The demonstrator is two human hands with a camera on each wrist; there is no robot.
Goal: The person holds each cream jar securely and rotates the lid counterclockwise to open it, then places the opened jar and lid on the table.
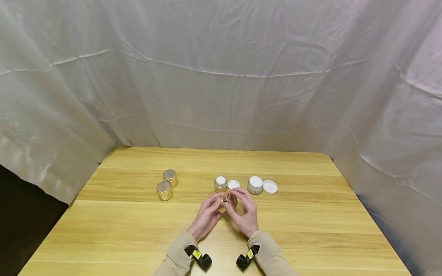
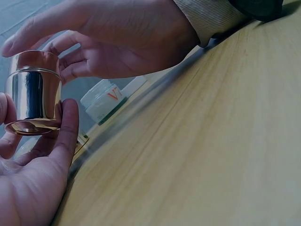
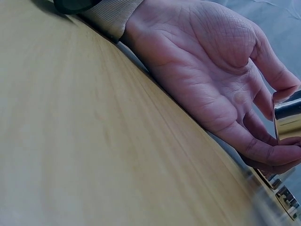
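Note:
A shiny gold jar (image 2: pixel 34 94) is held off the table between both hands, lying on its side in the head view. My left hand (image 1: pixel 205 217) grips one end, its thumb and fingers curled round the metal. At the other end, my right hand (image 1: pixel 246 215) pinches the rim between thumb and fingers. In the right wrist view only part of the gold jar (image 3: pixel 288 117) shows, at the right edge. Whether the lid and body are apart cannot be made out. Just beyond the hands stands a gold jar with a white top (image 1: pixel 220 184), beside an upturned white-lined lid (image 1: pixel 233 184).
Two gold-lidded jars (image 1: pixel 164 191) stand together at the left. To the right of the hands are a greyish jar with a white top (image 1: pixel 255 184) and a flat white lid (image 1: pixel 270 187). The wooden table (image 1: pixel 124 230) backs onto a grey curtain (image 1: pixel 221 107).

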